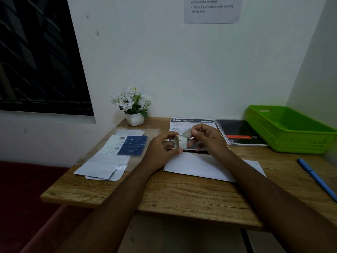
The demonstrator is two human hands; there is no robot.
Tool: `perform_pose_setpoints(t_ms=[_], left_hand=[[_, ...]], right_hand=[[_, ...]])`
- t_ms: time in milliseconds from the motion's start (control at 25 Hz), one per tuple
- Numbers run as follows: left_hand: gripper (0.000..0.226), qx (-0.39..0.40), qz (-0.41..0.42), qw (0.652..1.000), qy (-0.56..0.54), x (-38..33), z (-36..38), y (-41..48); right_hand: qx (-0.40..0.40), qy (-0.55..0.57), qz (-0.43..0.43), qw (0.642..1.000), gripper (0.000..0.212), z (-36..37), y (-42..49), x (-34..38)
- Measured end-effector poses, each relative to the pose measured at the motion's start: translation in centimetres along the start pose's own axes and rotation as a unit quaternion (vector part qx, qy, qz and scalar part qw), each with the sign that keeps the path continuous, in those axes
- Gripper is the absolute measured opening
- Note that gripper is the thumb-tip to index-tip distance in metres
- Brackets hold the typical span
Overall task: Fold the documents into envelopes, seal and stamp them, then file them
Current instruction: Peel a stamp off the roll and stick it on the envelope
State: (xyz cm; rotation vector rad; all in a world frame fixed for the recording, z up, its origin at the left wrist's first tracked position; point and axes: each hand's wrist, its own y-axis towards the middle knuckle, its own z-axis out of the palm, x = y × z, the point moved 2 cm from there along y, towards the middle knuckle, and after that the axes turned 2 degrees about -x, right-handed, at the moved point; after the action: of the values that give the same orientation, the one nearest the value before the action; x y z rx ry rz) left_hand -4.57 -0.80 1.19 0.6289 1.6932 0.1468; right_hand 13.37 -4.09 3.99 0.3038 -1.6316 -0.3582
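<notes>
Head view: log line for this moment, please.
left hand: holds small roll | right hand: pinches roll's loose end | envelope: flat on desk near hands | green basket: far right

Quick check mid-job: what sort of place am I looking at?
Probably a small mail-prep station in a room corner: a wooden desk holding a white envelope and a green basket, with an instruction sheet on the wall mentioning the envelope and a pending mailing area.

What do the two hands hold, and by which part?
The left hand grips a small whitish tape roll around its outside; the right hand pinches its loose end.
</notes>
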Motion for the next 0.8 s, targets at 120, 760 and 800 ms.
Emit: perform_pose_setpoints(t_ms=[120,760,800], left_hand=[[0.055,-0.007,-0.004,1.000,-0.004,0.2,0.0,0.1],[0.050,-0.093,0.027,0.989,0.110,-0.4,-0.1,-0.2],[0.050,-0.115,0.024,0.988,0.103,-0.6,-0.2,0.0]], right_hand=[[-0.031,0.028,0.016,0.999,0.012,-0.3,0.2,0.0],[-0.120,-0.006,0.042,0.992,0.012,-1.7,0.4,-0.8],[-0.122,-0.011,0.044,0.991,0.014,-1.8,0.5,-0.9]])
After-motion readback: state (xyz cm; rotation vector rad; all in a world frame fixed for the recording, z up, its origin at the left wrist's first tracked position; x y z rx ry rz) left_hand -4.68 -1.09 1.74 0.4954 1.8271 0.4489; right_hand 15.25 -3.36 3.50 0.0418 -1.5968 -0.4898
